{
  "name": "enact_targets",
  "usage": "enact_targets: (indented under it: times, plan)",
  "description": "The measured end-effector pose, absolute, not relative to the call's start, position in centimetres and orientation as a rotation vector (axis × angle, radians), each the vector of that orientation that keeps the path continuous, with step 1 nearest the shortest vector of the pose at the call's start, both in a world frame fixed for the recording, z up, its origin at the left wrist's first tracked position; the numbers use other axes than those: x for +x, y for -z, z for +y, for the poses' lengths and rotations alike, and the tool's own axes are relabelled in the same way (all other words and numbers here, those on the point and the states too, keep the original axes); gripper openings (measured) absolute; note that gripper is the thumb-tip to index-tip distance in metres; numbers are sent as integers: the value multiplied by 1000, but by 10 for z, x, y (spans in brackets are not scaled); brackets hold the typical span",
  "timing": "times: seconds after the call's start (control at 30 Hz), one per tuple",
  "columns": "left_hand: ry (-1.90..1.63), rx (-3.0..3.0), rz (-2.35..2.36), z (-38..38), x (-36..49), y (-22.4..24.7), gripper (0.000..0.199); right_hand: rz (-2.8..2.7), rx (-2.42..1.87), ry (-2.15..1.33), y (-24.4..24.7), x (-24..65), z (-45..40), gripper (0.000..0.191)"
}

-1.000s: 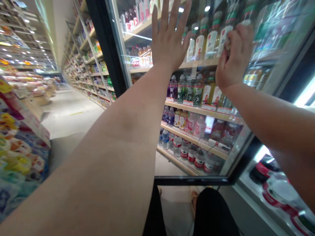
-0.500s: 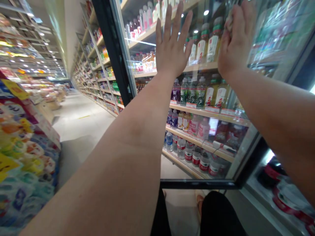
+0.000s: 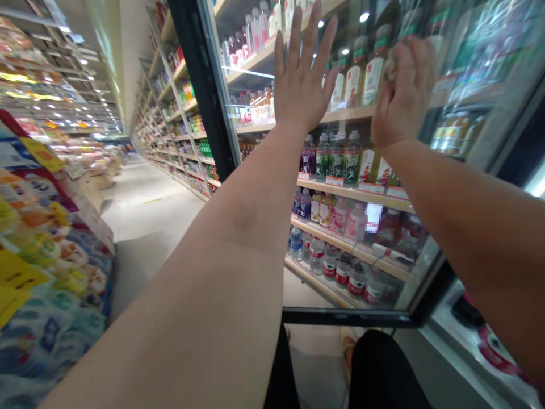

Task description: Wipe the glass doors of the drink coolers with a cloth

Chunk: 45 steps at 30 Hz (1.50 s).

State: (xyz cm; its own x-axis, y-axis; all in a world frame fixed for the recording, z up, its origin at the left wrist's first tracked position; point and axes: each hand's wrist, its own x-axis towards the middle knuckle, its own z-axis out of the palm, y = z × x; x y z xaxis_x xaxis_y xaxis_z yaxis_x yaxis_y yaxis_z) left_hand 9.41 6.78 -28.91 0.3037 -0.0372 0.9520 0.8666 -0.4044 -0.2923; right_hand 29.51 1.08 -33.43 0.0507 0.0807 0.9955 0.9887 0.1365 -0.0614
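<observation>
My left hand (image 3: 301, 79) lies flat with fingers spread against the glass door (image 3: 366, 128), which stands open in front of me. To its right, my right hand (image 3: 404, 94) is closed over a crumpled greyish cloth (image 3: 390, 69) pressed to the same glass. Most of the cloth is hidden under the fingers. Through the pane several drink bottles (image 3: 353, 79) show in rows on shelves. A black frame (image 3: 349, 317) runs along the door's lower edge.
Packaged goods (image 3: 51, 238) are stacked at the left beside the aisle floor (image 3: 145, 204). Long shelves (image 3: 179, 113) stretch away beyond the door. Large bottles (image 3: 496, 346) stand in the cooler at lower right. My legs (image 3: 378, 369) are just below the door.
My right hand has moved down the glass with the cloth, its fingers now more bent. The left hand stays flat on the pane; the view has shifted slightly.
</observation>
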Motion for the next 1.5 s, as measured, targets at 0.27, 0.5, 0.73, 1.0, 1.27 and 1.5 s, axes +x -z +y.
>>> enact_targets:
  times: [0.27, 0.5, 0.73, 1.0, 1.27, 1.5]
  plan:
    - [1202, -1613, -866, 61, 96, 289, 58, -1574, -1121, 1067, 343, 284, 4, 50]
    - [1186, -1523, -912, 68, 101, 291, 62, -1296, -1094, 1063, 348, 296, 10, 57]
    - [1111, -1616, -1100, 45, 105, 290, 65, -1545, -1034, 1067, 352, 287, 3, 55]
    - [1221, -1624, -886, 66, 102, 291, 59, -1607, -1057, 972, 352, 280, -6, 56]
    - [1295, -1577, -763, 79, 100, 291, 57, -1471, -1073, 1062, 355, 283, 0, 57]
    - [1261, -1598, -796, 76, 98, 292, 58, -1639, -1049, 1000, 357, 284, 1, 54]
